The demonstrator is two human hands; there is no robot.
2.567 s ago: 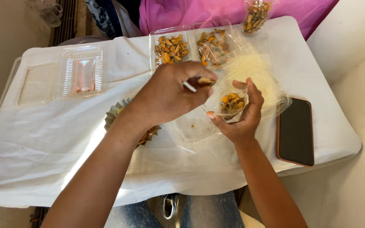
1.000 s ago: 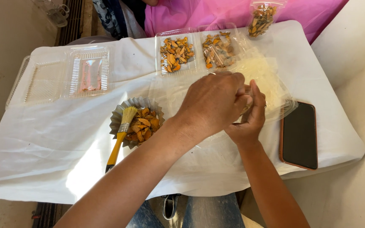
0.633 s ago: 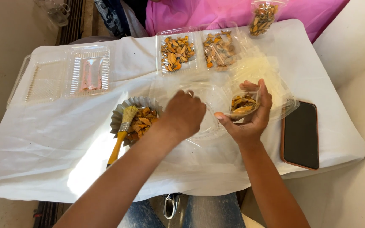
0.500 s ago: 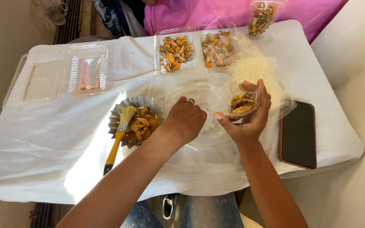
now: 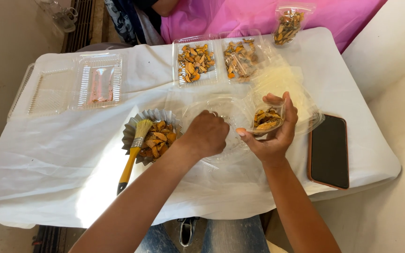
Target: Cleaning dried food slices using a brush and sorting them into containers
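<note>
My right hand (image 5: 274,130) cups a small clear bag of orange-brown dried pieces (image 5: 266,120) above the table. My left hand (image 5: 206,134) hovers with its fingers curled over a clear plastic bowl (image 5: 221,108) in the middle; whether it holds anything is hidden. To the left of that hand stands a fluted foil cup of the same dried pieces (image 5: 153,139), with a yellow-handled brush (image 5: 132,152) leaning on its rim.
Two clear trays of dried pieces (image 5: 193,62) (image 5: 241,58) and a filled bag (image 5: 287,22) sit at the back. An open clear clamshell box (image 5: 73,85) lies at the left. A dark phone (image 5: 328,151) rests near the right edge. White cloth (image 5: 48,159) covers the table. A person in pink (image 5: 240,14) sits opposite.
My left hand left the bag it touched by my right hand and moved down-left over the clear bowl. My right hand kept the bag and barely moved.
</note>
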